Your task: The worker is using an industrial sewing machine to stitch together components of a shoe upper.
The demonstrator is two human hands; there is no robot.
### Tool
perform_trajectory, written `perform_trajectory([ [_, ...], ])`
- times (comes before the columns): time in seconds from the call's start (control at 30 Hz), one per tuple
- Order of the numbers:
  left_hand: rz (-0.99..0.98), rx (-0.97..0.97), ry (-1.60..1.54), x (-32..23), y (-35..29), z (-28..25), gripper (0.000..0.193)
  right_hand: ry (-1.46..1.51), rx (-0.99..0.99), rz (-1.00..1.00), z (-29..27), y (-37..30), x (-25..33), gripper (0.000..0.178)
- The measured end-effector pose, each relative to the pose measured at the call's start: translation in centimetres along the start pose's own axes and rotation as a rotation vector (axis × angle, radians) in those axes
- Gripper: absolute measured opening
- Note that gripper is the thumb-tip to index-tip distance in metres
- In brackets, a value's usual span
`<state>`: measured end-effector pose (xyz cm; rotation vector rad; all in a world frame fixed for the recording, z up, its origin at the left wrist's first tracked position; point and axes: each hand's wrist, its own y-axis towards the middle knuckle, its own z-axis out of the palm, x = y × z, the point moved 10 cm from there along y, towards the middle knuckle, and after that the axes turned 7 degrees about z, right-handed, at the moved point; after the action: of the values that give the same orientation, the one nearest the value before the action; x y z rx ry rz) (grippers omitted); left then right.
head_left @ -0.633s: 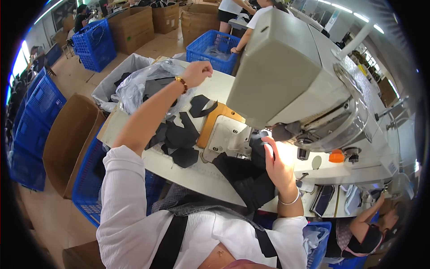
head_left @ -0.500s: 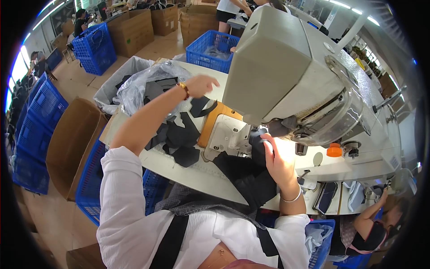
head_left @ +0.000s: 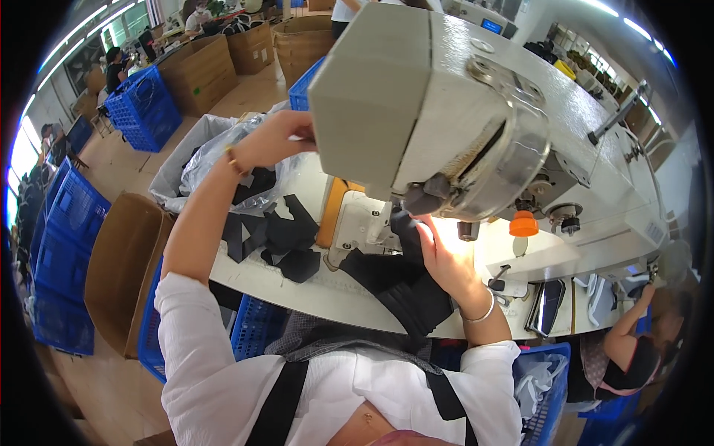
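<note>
A grey-white sewing machine head (head_left: 372,97) stands over the table. My left hand (head_left: 286,137) reaches up against its left side, fingers bent, their tips hidden behind the housing. Under the needle area lies a black fabric piece (head_left: 405,290), which drapes over the table's near edge. My right hand (head_left: 450,256) grips this fabric at its right side, close to the needle, under a bright lamp; some fingertips are lost in glare. Left of the metal needle plate (head_left: 357,223) and an orange-brown block (head_left: 332,212), loose black fabric pieces (head_left: 290,230) lie on the white table (head_left: 305,178).
A bin lined with clear plastic (head_left: 197,160) holds more dark pieces at the table's left end. Blue crates (head_left: 67,223) and a cardboard box (head_left: 126,275) stand on the floor at left. A phone (head_left: 547,305) lies on the right. A co-worker (head_left: 621,357) sits at far right.
My left hand has moved from above the table to the machine head's side, its fingertips now out of sight. My right hand stays on the black fabric. The whole view has shifted.
</note>
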<state>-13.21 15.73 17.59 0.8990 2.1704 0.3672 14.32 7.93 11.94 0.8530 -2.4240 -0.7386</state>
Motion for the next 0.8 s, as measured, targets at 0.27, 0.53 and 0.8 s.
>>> perform_trajectory([
  [0.27,-0.475,0.014,-0.546,-5.1,-5.6,9.7,0.012,0.204,-0.128,-0.075,-1.2,0.4,0.2,0.018],
  [0.53,-0.471,-0.213,-0.726,-2.8,-3.1,16.8,0.021,0.114,-0.118,-0.058,-2.0,0.3,0.5,0.013],
  [0.8,-0.338,-0.248,-0.495,-3.5,-3.5,16.0,0.029,0.106,-0.076,-0.085,-1.3,-0.1,0.1,0.016],
])
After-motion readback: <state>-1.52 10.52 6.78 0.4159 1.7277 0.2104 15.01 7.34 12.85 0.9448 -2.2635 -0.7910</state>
